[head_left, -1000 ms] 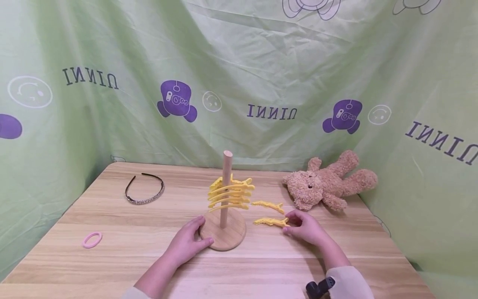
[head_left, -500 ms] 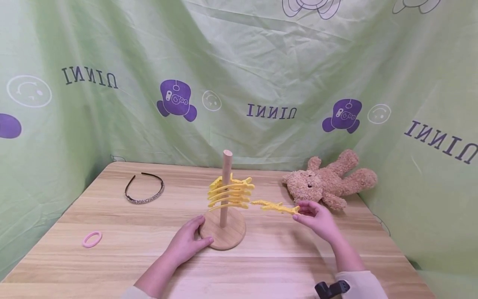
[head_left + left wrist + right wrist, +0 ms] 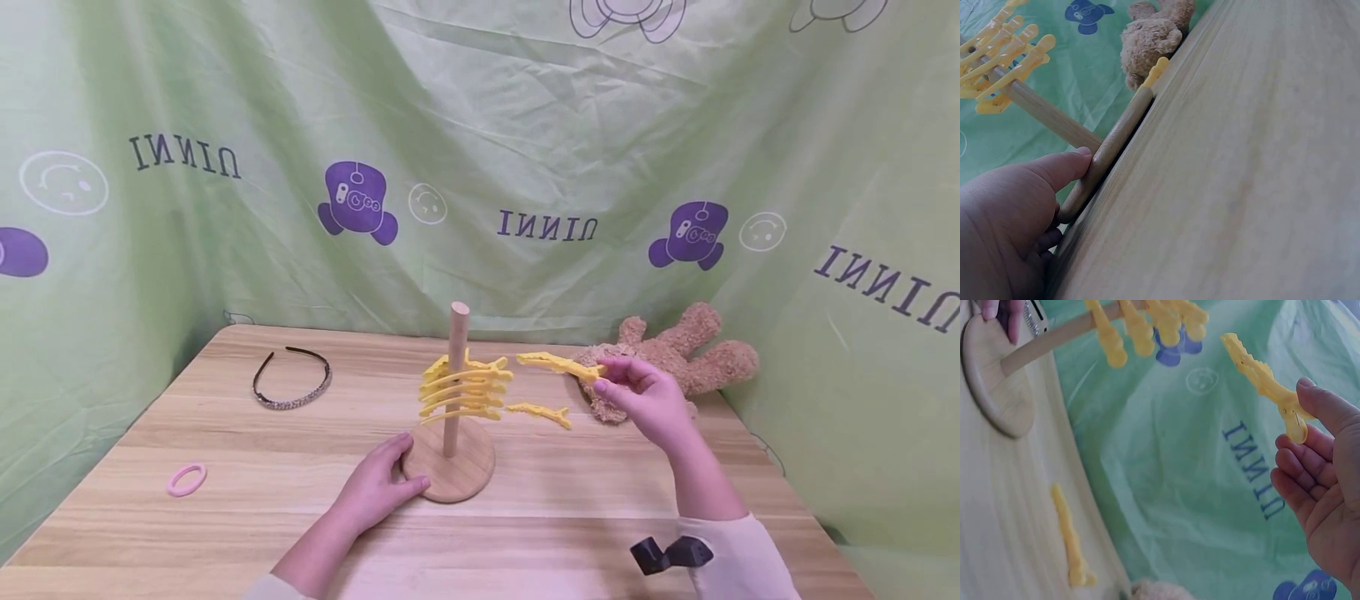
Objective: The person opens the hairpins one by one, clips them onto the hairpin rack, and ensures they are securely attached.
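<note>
My right hand (image 3: 647, 398) pinches a yellow alligator hair clip (image 3: 558, 365) by its handle end, raised above the table. In the right wrist view the held hair clip (image 3: 1263, 381) points away from the thumb, its jaws together. Several yellow hair clips (image 3: 465, 392) are clamped one above another on an upright wooden post (image 3: 459, 329). My left hand (image 3: 378, 487) grips the left edge of the round wooden base (image 3: 457, 475), the thumb on its rim in the left wrist view. One more yellow clip (image 3: 542, 412) lies on the table, right of the post.
A brown teddy bear (image 3: 697, 358) lies at the back right, partly behind my right hand. On the left are a black headband (image 3: 292, 403) with a sparkling band and a pink hair tie (image 3: 186, 481). A green printed curtain (image 3: 480, 275) hangs behind the table.
My right hand has lifted one hair clip off the table, moving it up and slightly right to about the height of the clips on the post. My left hand stays on the base.
</note>
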The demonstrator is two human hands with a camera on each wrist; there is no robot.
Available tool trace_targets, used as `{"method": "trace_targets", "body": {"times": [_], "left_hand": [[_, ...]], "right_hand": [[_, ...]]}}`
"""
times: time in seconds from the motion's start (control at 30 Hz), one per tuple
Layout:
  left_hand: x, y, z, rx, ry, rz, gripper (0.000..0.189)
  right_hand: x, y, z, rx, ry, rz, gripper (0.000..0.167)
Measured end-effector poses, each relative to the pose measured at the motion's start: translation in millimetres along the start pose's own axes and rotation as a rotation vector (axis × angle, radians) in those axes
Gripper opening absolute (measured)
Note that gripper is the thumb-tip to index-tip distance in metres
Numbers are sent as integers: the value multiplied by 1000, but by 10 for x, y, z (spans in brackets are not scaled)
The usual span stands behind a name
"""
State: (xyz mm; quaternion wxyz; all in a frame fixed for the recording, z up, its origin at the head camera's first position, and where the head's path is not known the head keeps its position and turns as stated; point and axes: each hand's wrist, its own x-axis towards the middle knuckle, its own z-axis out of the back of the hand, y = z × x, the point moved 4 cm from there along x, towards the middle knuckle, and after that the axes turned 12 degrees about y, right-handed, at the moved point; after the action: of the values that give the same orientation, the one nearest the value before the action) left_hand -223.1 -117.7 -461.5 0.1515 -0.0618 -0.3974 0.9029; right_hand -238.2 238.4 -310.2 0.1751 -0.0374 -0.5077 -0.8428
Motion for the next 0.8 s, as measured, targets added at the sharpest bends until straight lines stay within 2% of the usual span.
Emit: {"method": "trace_targets", "body": {"times": [0.23, 0.4, 0.8], "left_hand": [[-1, 11, -3, -2, -1, 1, 76], [-4, 2, 0, -11, -2, -2, 75], [0, -5, -2, -17, -7, 2, 74]], "right_hand": [[180, 282, -165, -96, 4, 54, 30], [306, 418, -313, -168, 3, 56, 27], [610, 511, -683, -163, 97, 103, 23]]}}
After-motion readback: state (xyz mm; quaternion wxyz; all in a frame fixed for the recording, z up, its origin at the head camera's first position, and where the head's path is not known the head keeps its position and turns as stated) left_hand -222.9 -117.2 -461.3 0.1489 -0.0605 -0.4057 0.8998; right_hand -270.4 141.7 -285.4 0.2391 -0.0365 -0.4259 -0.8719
